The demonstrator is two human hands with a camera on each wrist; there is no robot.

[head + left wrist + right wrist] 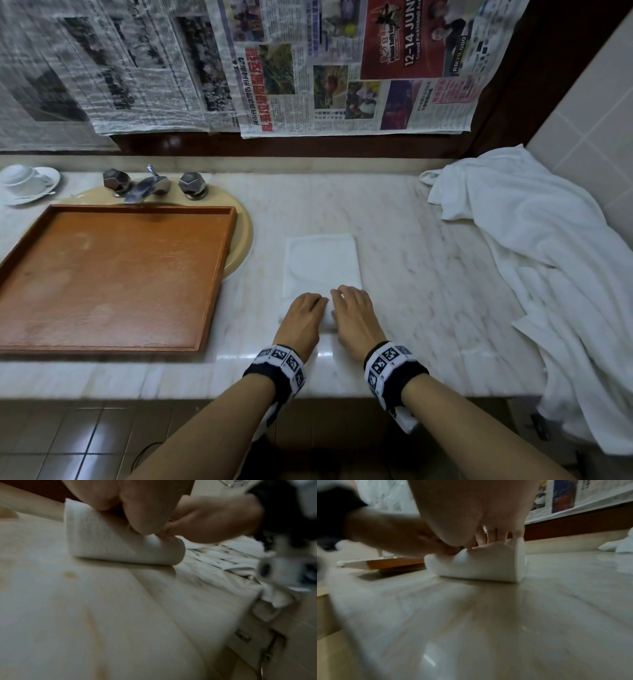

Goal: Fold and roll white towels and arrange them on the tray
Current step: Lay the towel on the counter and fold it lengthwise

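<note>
A folded white towel (322, 263) lies lengthwise on the marble counter (411, 240), its near end wound into a short roll. My left hand (305, 315) and right hand (352, 308) sit side by side on that roll, fingers curved over it and thumbs tucked against its near side. In the left wrist view the roll (111, 543) lies under my left hand (130, 507), with my right hand (214, 520) beside it. The right wrist view shows the roll (488, 563) end-on below my right hand (471, 513). The brown wooden tray (102, 274) lies to the left with nothing on it.
A heap of loose white towels (548, 257) covers the counter's right end and hangs over its edge. The tray lies across a beige sink (243, 236) with a chrome faucet (147, 186) behind. An upturned cup on a saucer (24, 181) stands far left. Newspapers (308, 68) cover the wall.
</note>
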